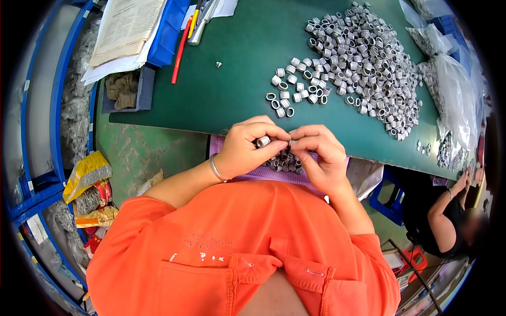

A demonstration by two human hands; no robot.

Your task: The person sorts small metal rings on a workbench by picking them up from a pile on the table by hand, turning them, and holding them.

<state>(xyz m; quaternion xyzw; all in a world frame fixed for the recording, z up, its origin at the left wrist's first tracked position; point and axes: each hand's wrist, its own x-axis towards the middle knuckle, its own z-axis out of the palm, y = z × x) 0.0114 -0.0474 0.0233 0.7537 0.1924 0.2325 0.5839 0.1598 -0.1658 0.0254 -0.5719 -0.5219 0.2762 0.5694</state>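
Note:
My left hand point(243, 145) is closed, with a short grey metal ring point(263, 141) between its thumb and fingers. Facing it, my right hand point(322, 155) pinches its thumb and fingertips together close to the left fingertips; a small dark bit shows there, too small to name. Below both hands is a purple basket point(261, 174) with many similar metal rings point(284, 162) in it, partly hidden by my hands. A large heap of metal rings point(363, 63) lies on the green table point(221, 100), with several looser ones at its near left side.
Left on the table are a red pencil point(181, 52), a blue tray point(168, 34) with papers point(126, 29), and a grey bin point(145, 89) holding cloth. Plastic bags point(453, 95) line the right edge. Another person point(440, 216) sits at right; blue shelving point(58, 105) stands left.

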